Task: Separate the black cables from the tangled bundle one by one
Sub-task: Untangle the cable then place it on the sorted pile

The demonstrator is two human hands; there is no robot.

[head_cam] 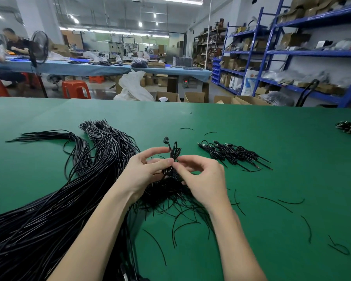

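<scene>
Left hand (144, 171) and right hand (203, 179) each pinch the coiled black cable (173, 154) above the green tabletop (272, 138), big bundle (73, 189) left

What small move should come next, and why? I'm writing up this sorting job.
Probably carry the small coiled black cable, pinched by the left hand and the right hand, over to the pile of coiled black cables on the green table; it already sits clear above the tangled black bundle.
</scene>
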